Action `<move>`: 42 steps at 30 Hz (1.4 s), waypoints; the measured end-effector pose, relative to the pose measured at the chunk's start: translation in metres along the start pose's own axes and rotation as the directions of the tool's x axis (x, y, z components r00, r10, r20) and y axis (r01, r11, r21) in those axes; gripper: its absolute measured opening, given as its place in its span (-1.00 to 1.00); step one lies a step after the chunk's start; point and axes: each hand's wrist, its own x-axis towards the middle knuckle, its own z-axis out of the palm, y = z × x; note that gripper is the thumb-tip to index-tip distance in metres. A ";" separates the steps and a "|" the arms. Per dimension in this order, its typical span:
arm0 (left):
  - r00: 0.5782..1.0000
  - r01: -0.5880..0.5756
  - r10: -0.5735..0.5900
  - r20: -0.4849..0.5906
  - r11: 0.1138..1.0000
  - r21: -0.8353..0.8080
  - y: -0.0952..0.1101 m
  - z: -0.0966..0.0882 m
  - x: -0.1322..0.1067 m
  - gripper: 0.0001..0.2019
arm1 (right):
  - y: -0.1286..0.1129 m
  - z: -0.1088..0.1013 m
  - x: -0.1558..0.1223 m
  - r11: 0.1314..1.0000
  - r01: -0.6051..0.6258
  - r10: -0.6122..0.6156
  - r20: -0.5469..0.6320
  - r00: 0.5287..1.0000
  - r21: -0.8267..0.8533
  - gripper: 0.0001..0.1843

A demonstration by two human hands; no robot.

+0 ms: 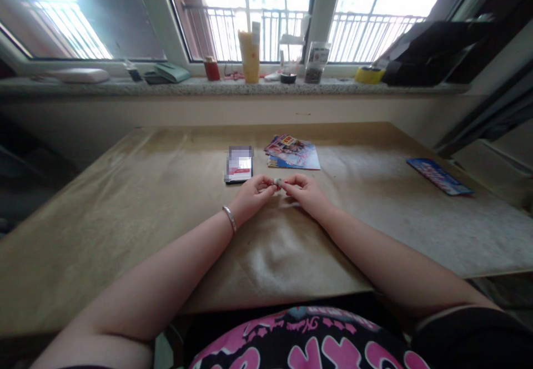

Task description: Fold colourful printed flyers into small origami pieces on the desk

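Just above the middle of the table [166,202], my left hand [257,191] and my right hand [306,191] meet fingertip to fingertip. Between them they pinch a small whitish-grey piece [278,182], too tiny to name. Both hands are closed on it, one from each side. A silver bracelet [229,219] circles my left wrist. Beyond the left hand lies a phone-like device [239,165] with a partly blurred screen. Past the fingertips rests a fanned stack of colourful printed cards or leaflets [295,152].
A blue printed packet [439,176] lies toward the table's right side. Along the stone windowsill [187,87] stand a tall yellowish cup [250,55], a red jar [211,69], clear containers [317,64], a yellow object [369,75] and a black bag-like thing [425,55].
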 end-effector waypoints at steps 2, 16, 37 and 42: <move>1.000 -0.002 0.002 0.002 1.000 0.001 0.001 0.000 0.000 -0.78 | 0.001 0.000 0.001 1.000 0.016 -0.016 0.009 1.000 -0.002 -0.62; 0.995 -0.052 0.083 -0.060 0.915 0.399 0.009 0.000 -0.004 -0.90 | -0.002 0.002 -0.002 0.996 0.074 -0.072 0.043 0.996 -0.056 -0.66; 0.935 0.330 -0.340 -0.103 0.939 -0.098 0.013 0.001 0.013 -0.82 | -0.014 0.015 0.022 0.930 -0.136 0.152 0.020 0.988 -0.341 -0.84; 0.913 0.354 -0.387 -0.131 0.909 -0.219 0.009 0.010 0.022 -0.79 | -0.003 0.018 0.026 0.969 -0.169 0.164 -0.045 0.985 -0.179 -0.85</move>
